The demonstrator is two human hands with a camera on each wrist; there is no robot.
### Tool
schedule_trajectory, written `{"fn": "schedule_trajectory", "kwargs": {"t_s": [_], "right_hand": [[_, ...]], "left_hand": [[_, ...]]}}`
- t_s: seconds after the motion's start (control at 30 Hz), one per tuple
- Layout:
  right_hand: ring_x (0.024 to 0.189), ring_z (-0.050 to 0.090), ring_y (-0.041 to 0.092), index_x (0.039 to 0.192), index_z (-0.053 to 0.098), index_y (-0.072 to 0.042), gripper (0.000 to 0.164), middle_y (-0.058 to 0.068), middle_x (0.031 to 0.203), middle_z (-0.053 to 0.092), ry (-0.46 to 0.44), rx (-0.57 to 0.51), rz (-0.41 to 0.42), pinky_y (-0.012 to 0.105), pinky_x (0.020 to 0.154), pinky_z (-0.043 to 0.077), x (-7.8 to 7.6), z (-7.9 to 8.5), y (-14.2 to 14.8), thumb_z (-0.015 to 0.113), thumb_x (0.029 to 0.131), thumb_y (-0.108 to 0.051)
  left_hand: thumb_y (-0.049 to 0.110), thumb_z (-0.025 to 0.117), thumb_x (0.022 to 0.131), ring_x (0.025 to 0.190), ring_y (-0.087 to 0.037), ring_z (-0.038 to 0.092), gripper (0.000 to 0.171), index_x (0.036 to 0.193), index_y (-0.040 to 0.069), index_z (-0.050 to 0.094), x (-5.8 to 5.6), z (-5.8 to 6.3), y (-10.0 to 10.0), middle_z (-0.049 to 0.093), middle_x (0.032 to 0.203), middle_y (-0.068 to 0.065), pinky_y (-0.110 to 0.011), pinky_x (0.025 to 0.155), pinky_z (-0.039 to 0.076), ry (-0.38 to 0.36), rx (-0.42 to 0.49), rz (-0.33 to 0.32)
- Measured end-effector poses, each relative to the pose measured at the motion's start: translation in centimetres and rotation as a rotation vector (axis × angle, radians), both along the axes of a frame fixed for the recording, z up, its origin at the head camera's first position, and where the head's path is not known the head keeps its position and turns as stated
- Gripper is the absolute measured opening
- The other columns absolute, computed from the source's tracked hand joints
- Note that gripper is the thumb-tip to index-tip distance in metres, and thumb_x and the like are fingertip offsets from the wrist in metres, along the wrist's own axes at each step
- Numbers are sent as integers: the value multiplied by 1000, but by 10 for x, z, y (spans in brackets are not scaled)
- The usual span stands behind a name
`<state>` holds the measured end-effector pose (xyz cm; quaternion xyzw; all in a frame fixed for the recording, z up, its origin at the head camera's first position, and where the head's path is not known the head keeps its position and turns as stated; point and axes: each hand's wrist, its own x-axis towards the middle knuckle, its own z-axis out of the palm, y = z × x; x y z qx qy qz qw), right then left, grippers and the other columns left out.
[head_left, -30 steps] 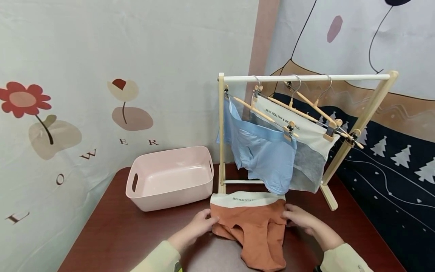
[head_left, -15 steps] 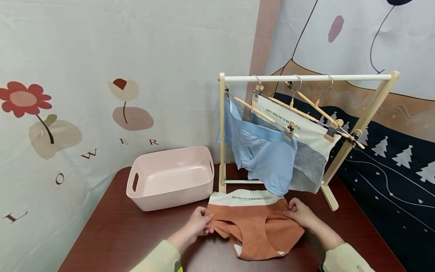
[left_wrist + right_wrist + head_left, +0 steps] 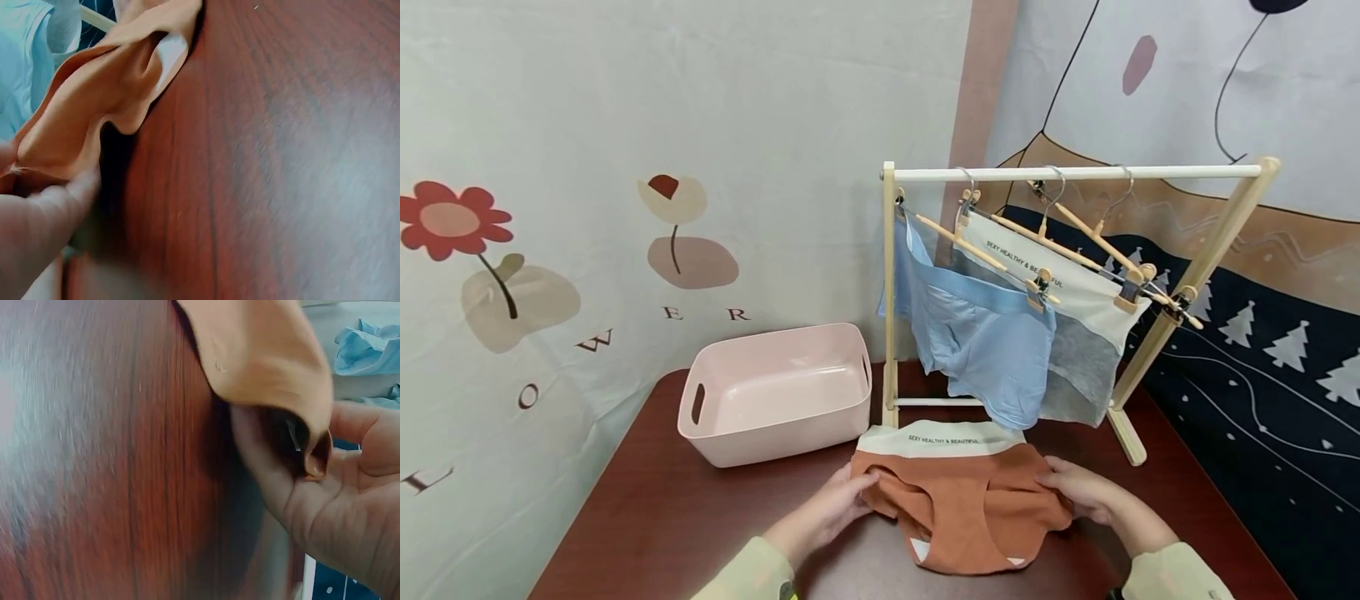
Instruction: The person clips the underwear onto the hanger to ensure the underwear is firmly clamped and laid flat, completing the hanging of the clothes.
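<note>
Orange briefs [image 3: 966,508], narrower a second ago, are spread nearly to shape, sides pinched by left hand [image 3: 837,502] and right hand [image 3: 1081,488].

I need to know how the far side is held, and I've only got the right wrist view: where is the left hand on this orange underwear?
Observer: In the head view, the left hand grips the opposite side of the orange underwear, thumb on top.
Operator: Which way does the white waistband lie?
Observer: It lies along the edge nearest the wooden rack, its printed lettering facing the head camera.
Operator: What stands beside the rack on the table?
Observer: A pink bin, to the left of the rack in the head view.
</note>
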<state>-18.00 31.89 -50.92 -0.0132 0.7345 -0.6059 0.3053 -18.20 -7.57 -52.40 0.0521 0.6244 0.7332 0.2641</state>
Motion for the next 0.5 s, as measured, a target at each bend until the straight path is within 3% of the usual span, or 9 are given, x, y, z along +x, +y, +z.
{"fn": "schedule_trajectory", "kwargs": {"t_s": [0.07, 0.13, 0.23, 0.3, 0.4, 0.5], "right_hand": [[90, 59, 24, 133, 23, 8, 48, 20, 115, 51, -11, 2, -20, 39, 69, 54, 1, -1, -3, 41, 101, -22], [75, 60, 20, 131, 23, 4, 43, 18, 101, 54, -15, 43, -37, 32, 58, 53, 1, -1, -5, 39, 102, -23], [48, 50, 11, 124, 29, 1, 33, 6, 69, 53, -11, 146, -63, 22, 43, 44, 1, 0, -7, 39, 101, -20], [40, 42, 7, 117, 34, 1, 24, 2, 55, 46, 13, 220, -76, 19, 40, 38, 2, 1, -8, 40, 100, -15], [37, 41, 9, 105, 43, 0, 15, 4, 53, 46, 133, 424, -85, 21, 38, 37, 5, 4, -12, 49, 94, -9], [53, 55, 21, 103, 49, 0, 23, 13, 73, 56, 345, 767, -56, 34, 46, 46, 6, 10, -19, 59, 87, -11]], "left_hand": [[26, 42, 101, 97, -25, 66, 61, 149, 4, 12, 2, -1, 2, 57, 124, -19, -48, 91, 50, -43, 57, -4], [25, 36, 102, 86, -19, 66, 56, 149, 9, 8, 3, -1, 4, 59, 118, -16, -45, 83, 54, -87, 71, -21], [18, 36, 102, 74, -12, 61, 48, 143, 4, 15, 4, 0, 3, 61, 102, -7, -36, 72, 55, -117, 1, -9], [11, 41, 99, 66, -10, 57, 43, 136, 0, 23, 4, 1, 1, 59, 90, -5, -28, 64, 53, -117, -94, 30], [5, 57, 90, 53, -11, 56, 43, 121, -3, 29, 4, 6, -3, 57, 77, -8, -22, 50, 50, -33, -291, 97], [10, 75, 74, 56, -13, 54, 57, 111, 0, 34, 3, 14, -6, 57, 77, -11, -26, 53, 48, 206, -575, 106]]}}
